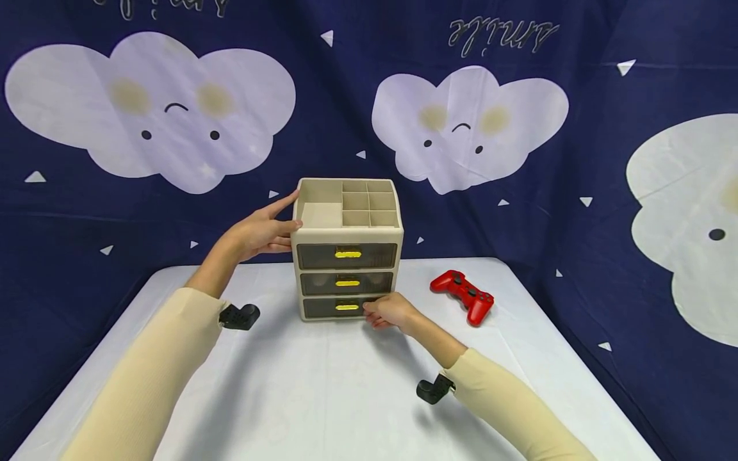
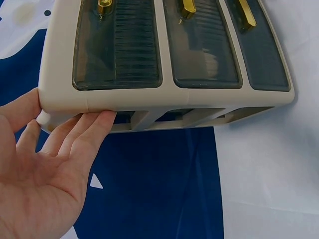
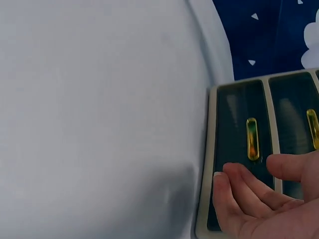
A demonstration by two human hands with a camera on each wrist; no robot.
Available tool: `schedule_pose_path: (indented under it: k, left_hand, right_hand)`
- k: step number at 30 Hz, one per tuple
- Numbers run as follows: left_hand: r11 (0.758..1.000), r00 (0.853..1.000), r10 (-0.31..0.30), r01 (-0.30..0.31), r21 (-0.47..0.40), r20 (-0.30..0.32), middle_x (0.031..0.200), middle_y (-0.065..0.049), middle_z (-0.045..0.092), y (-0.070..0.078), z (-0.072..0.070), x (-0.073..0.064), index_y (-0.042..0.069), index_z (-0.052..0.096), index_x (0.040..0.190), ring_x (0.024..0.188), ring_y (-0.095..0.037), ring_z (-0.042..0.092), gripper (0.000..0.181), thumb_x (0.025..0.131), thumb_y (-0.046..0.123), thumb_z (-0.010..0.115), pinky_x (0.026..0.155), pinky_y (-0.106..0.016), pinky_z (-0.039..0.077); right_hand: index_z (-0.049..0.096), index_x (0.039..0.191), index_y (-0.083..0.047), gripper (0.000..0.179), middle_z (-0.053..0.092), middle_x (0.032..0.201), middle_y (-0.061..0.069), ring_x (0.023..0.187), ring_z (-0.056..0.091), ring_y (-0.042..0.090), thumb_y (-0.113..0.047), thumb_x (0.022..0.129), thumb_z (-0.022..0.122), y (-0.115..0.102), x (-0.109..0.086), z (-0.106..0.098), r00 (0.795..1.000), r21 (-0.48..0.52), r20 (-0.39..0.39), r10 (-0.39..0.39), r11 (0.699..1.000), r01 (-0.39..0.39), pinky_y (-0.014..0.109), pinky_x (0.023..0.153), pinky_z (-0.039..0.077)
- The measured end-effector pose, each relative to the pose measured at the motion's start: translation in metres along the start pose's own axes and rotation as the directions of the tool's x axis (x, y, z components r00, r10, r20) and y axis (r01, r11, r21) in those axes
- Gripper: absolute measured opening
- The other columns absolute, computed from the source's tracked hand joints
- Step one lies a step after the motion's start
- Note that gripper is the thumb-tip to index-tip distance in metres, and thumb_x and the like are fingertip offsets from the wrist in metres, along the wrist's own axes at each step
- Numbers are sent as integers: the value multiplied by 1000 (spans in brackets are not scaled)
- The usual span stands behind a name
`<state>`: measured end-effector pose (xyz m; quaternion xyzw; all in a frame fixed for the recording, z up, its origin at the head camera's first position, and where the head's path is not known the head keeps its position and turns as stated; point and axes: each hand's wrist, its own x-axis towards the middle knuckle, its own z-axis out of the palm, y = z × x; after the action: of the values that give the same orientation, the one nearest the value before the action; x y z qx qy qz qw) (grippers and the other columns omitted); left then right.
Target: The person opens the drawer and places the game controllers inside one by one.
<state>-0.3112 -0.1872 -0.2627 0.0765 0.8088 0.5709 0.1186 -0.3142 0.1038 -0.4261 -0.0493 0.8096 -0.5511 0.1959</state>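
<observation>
A cream desktop drawer unit (image 1: pixel 348 235) stands upright, with an open-topped divided tray above three dark see-through drawers with yellow handles. All three drawers are closed. My left hand (image 1: pixel 259 234) presses its extended fingers against the unit's left side near the top, as the left wrist view also shows, the fingers (image 2: pixel 84 132) lying along the side panel. In front of the bottom drawer (image 1: pixel 317 309), my right hand (image 3: pixel 271 204) has its fingers lightly bent at the drawer front, beside the yellow handle (image 3: pixel 252 139). The right thumb and fingers are apart, with nothing between them.
A red game controller (image 1: pixel 464 296) lies on the white table (image 1: pixel 323 397) to the right of the drawer unit. Behind the table hangs a dark blue curtain (image 1: pixel 334 115) with clouds and triangles. Each sleeve carries a small black wrist camera (image 1: pixel 435 388).
</observation>
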Motion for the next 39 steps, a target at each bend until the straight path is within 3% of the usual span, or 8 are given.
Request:
schedule_pose_path:
  k: [7, 13, 18, 29, 39]
  left_hand:
    - [1000, 1000, -1, 1, -5, -2, 154, -24, 42, 1, -1, -1, 45, 0, 162, 131, -41, 56, 79, 108, 19, 52, 110, -50, 47]
    - [1000, 1000, 5, -5, -12, -1, 154, -24, 42, 0, -2, -2, 45, 0, 162, 131, -41, 56, 78, 108, 19, 51, 112, -51, 45]
    - [1000, 1000, 2, -2, -22, 3, 157, -23, 38, 0, -2, -3, 44, 0, 162, 133, -41, 54, 78, 108, 19, 51, 112, -51, 46]
    - [1000, 1000, 8, -8, -15, 4, 155, -23, 40, -1, 0, -2, 44, 1, 162, 132, -41, 56, 78, 108, 19, 51, 112, -52, 45]
    - [1000, 1000, 11, -11, -7, -5, 154, -23, 42, -1, 1, -2, 47, 1, 161, 131, -41, 57, 79, 108, 20, 52, 112, -52, 45]
  right_hand:
    - [70, 108, 16, 31, 75, 98, 23, 84, 72, 24, -13, 99, 62, -2, 9, 19, 1000, 111, -25, 3, 994, 0, 38, 83, 63]
    - [71, 104, 16, 26, 75, 94, 23, 75, 71, 18, -8, 95, 66, -2, 13, 31, 993, 177, -116, -6, 984, 26, 38, 79, 63]
    - [73, 100, 15, 23, 76, 88, 21, 70, 70, 17, -5, 92, 68, 0, 14, 34, 990, 206, -139, -8, 978, 37, 36, 74, 64]
    - [77, 92, 13, 22, 76, 82, 20, 74, 76, 26, -8, 90, 73, 7, -2, 32, 986, 75, -139, -89, 992, 100, 38, 71, 64]
    - [76, 94, 14, 27, 76, 76, 15, 66, 72, 17, -13, 90, 74, 13, -24, 34, 991, 34, -90, -95, 995, 98, 35, 68, 64]
